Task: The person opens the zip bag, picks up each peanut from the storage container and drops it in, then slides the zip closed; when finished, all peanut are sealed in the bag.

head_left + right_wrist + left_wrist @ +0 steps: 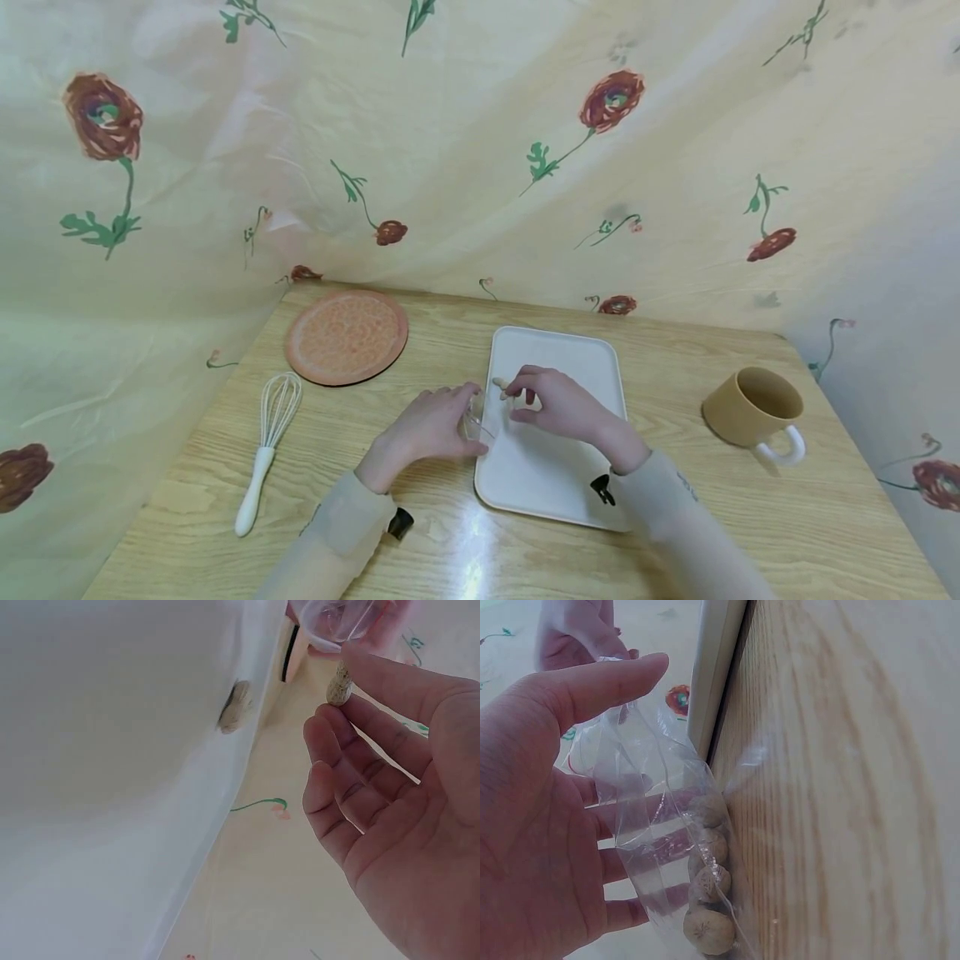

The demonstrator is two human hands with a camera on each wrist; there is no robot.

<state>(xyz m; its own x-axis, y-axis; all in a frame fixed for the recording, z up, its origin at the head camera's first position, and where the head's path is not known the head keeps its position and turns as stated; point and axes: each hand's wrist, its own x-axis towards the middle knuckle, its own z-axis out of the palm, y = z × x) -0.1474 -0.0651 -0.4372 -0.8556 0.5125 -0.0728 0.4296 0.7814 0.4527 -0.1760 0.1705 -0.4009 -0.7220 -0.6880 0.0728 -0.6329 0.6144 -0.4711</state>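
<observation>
My left hand (431,425) holds a clear plastic bag (641,802) upright at the tray's left edge, thumb on one side and fingers spread along the other. Several peanuts (709,930) lie in the bottom of the bag. Over the left part of the white tray (555,475), my right hand (558,404) pinches a single peanut (339,686) between thumb and fingertips. Another peanut (236,707) lies on the tray near its edge, just beyond the right fingertips in the head view.
A round orange-brown mat (347,337) lies at the back left of the wooden table (420,550). In front of it is a whisk (266,450) with a white handle. A tan mug (750,408) with a white handle stands at the right. Flowered cloth (465,150) hangs behind.
</observation>
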